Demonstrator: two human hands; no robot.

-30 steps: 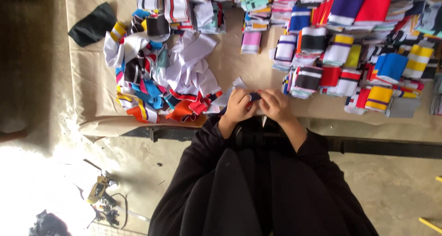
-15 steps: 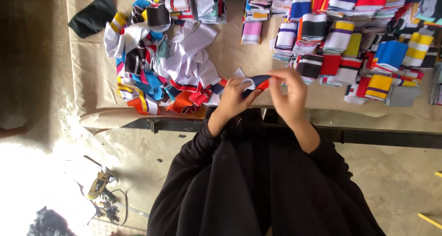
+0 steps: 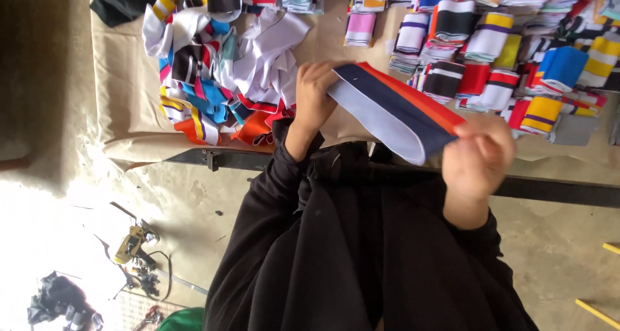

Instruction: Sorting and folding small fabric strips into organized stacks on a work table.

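Note:
A knitted band (image 3: 397,111) with white, navy and orange-red stripes is stretched flat between my two hands above the table's near edge. My left hand (image 3: 315,95) pinches its left end, close to a loose heap of mixed coloured bands (image 3: 219,79). My right hand (image 3: 479,156) grips its right end, lower and nearer my body. Both arms wear black sleeves.
Folded striped bands (image 3: 491,47) in many colours lie in rows across the paper-covered table (image 3: 123,92). A dark cloth (image 3: 119,1) lies at the table's far left. A black metal rail (image 3: 555,190) runs under the edge. On the floor lie a yellow tool (image 3: 129,244) and cables.
My hands were close together at the table edge. They have drawn apart, the right one moving right and toward me, pulling the striped band out to its full length.

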